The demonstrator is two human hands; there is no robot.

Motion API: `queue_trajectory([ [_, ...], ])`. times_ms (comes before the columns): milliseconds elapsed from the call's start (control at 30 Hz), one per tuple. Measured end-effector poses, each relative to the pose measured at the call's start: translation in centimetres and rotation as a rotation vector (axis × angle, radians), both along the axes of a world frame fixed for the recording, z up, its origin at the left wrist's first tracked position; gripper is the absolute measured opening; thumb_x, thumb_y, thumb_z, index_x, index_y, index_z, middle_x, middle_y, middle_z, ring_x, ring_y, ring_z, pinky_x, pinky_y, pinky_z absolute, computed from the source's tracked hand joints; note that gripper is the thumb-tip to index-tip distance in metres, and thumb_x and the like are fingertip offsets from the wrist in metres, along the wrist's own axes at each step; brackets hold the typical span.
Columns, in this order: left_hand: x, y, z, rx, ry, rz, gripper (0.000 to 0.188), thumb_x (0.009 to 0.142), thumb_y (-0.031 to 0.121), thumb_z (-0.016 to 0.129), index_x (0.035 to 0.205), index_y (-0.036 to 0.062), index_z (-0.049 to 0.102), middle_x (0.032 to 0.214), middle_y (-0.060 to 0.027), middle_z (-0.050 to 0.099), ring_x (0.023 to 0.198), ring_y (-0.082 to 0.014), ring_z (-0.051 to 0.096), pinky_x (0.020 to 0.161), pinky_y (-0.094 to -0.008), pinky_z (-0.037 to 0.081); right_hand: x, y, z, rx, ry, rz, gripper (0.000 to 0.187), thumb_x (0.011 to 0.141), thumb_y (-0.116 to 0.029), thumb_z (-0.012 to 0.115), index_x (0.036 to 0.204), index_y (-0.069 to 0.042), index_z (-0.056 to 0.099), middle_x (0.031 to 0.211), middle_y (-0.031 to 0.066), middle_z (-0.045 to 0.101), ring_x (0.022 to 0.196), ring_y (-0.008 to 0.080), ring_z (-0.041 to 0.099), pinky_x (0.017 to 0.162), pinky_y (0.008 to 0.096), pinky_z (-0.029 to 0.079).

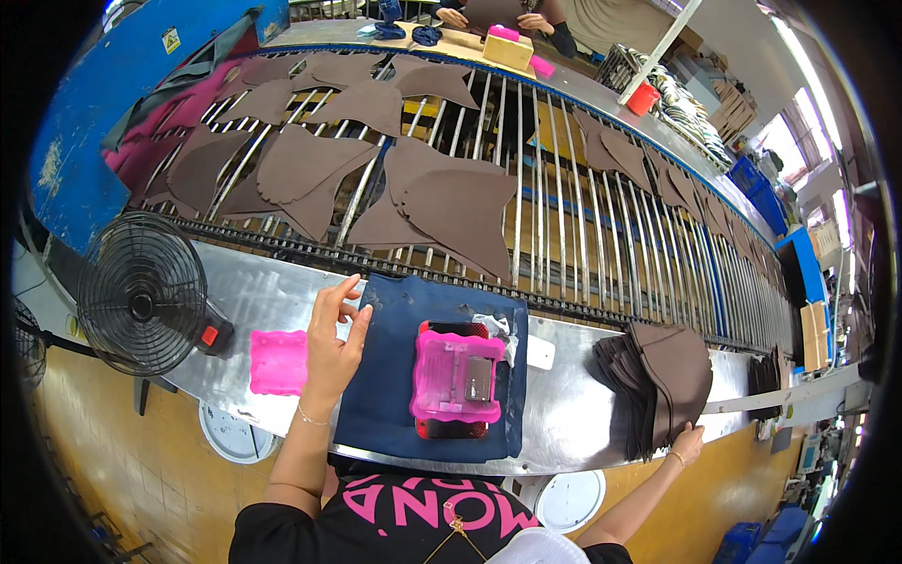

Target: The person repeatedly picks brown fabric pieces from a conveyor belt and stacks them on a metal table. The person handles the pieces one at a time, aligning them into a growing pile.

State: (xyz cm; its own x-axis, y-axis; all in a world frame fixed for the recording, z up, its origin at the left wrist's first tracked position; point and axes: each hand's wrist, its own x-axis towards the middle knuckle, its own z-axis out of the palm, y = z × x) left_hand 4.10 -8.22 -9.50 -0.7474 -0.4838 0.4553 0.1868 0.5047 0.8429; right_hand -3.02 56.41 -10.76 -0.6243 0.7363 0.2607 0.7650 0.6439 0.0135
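My left hand (338,334) is raised over the left edge of a dark blue cloth pad (376,414), fingers bent and apart, with nothing in them. On the pad lies a pink scalloped tray (437,376) on top of a red and black device, with a small grey rectangular block (480,380) on it. To the right, my right hand (689,444) closes on the lower edge of a stack of brown cut pieces (672,371), its fingertips partly hidden by the stack. The pieces look like thin fabric or leather with curved outlines.
A black fan (141,301) stands left, beside a pink sheet (278,363) on the metal table (554,414). Beyond runs a conveyor of metal rods (564,216) carrying several brown pieces (451,202). A blue machine (85,113) flanks it. Across, another person's hands (534,23) hold a brown piece.
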Motion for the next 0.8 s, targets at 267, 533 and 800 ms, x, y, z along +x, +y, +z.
queue_trajectory([
  [267,-0.4,0.2,0.0,0.027,-0.034,-0.017,0.040,0.086,0.007,0.063,0.125,0.0069,0.054,0.099,-0.0067,0.055,0.071,-0.0117,0.052,0.068,-0.0258,0.041,2.1,-4.3,-0.5,0.290,0.043,0.065,0.033,0.086,-0.027,0.063,0.112,-0.007,0.062,0.106,0.0139,0.061,0.094,0.0305,0.061,0.076,0.0409,0.050],
  [533,-0.6,0.5,-1.4,0.066,-0.088,0.001,0.044,0.088,0.004,0.059,0.130,0.0075,0.049,0.102,-0.0042,0.054,0.072,-0.0096,0.048,0.070,-0.0242,0.039,1.1,-4.4,-1.0,0.230,0.178,0.158,0.033,0.084,-0.017,0.064,0.112,-0.001,0.060,0.097,0.0187,0.063,0.093,0.0337,0.060,0.082,0.0401,0.047],
  [800,-0.9,0.7,-1.2,0.130,-0.070,-0.059,0.043,0.091,0.005,0.058,0.133,0.0060,0.047,0.105,-0.0021,0.053,0.071,-0.0062,0.046,0.065,-0.0206,0.039,1.6,-0.2,-0.3,-0.074,0.063,0.056,0.032,0.084,-0.027,0.065,0.102,-0.001,0.063,0.095,0.0205,0.066,0.092,0.0300,0.065,0.078,0.0450,0.050],
])
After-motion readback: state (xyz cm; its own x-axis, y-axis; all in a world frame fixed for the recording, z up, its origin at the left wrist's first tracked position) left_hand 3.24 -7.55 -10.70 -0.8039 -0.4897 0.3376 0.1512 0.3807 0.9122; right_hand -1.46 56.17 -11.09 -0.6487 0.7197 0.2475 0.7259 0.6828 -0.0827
